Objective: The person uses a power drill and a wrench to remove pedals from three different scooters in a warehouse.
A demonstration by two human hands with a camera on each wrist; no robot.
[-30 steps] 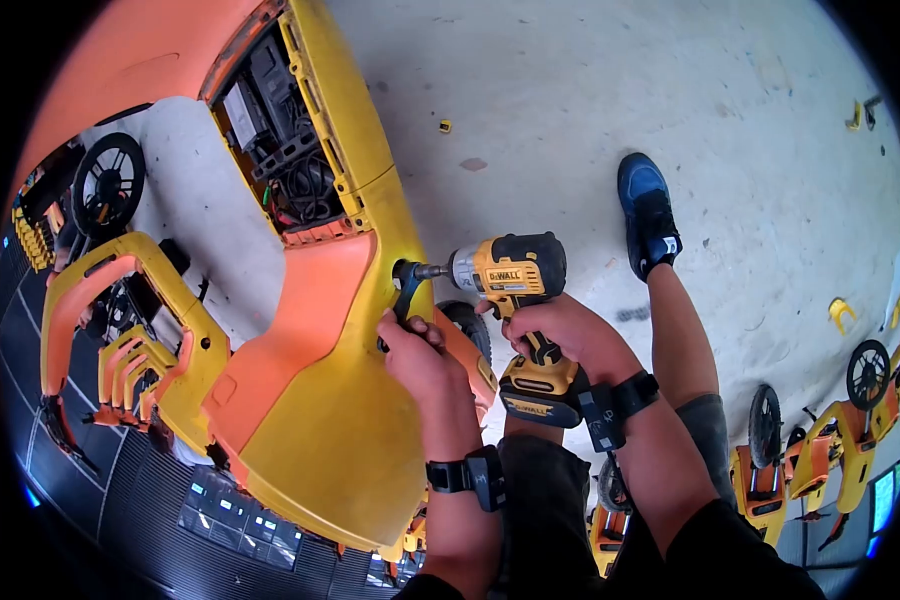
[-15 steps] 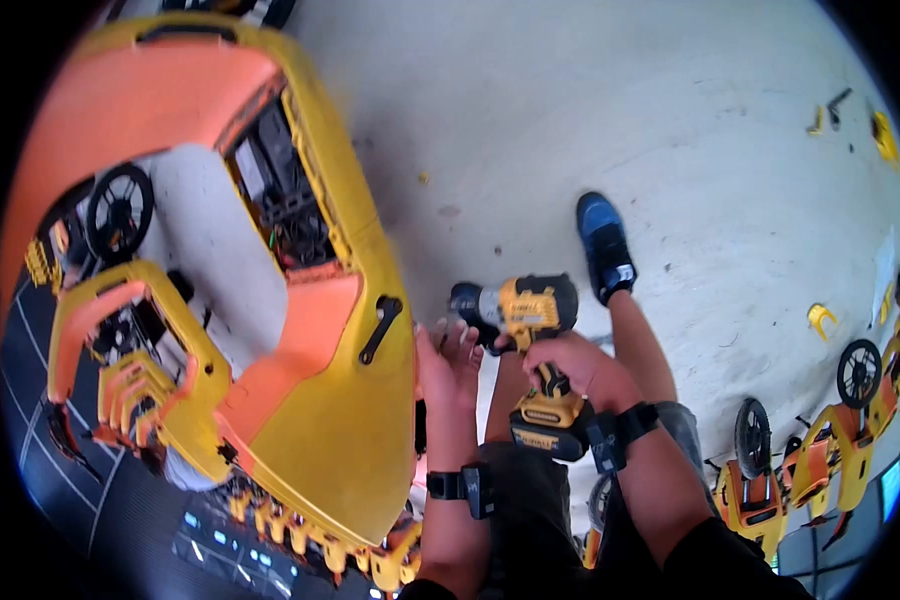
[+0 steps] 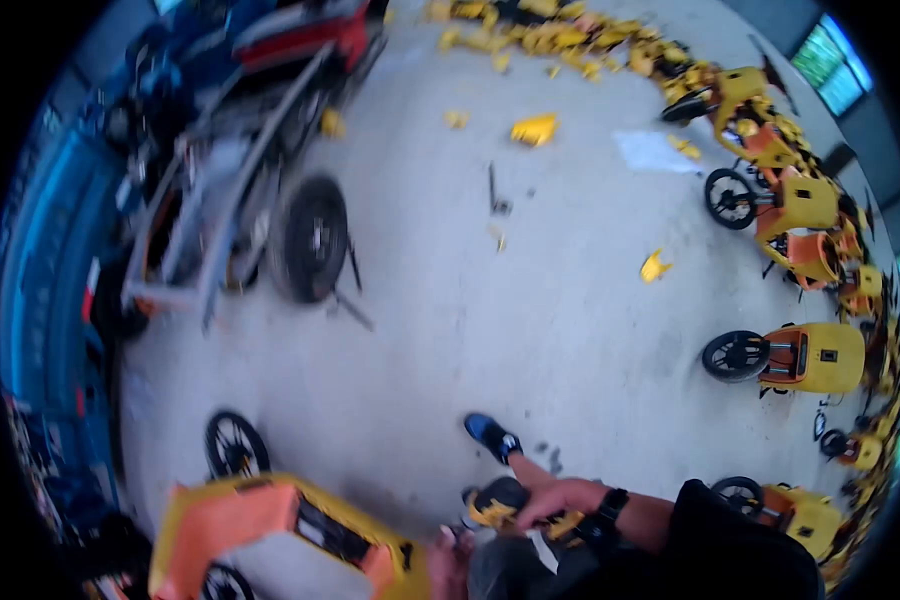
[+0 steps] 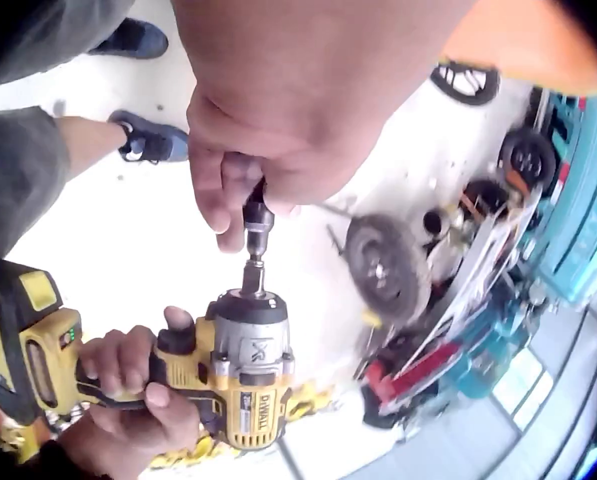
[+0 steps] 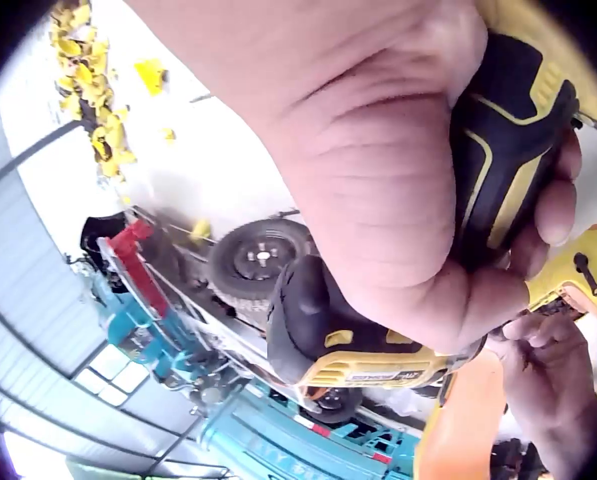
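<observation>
My right hand grips the handle of a yellow and black cordless impact wrench; its battery shows at the lower left of the left wrist view. A dark metal socket sits on the wrench's nose. My left hand pinches the end of this socket, partly hiding it behind the fingers. Close to the left hand, a black spanner lies on the yellow body of a yellow and orange vehicle shell.
A metal-framed cart with a thick wheel stands at the left, beside a blue vehicle. Yellow scooters line the right side. Loose yellow pieces lie about the concrete floor.
The head view has swung up and across the workshop, so the hands now appear at its bottom. Earlier the left hand held the spanner, then left it on the shell; now it holds the socket.
</observation>
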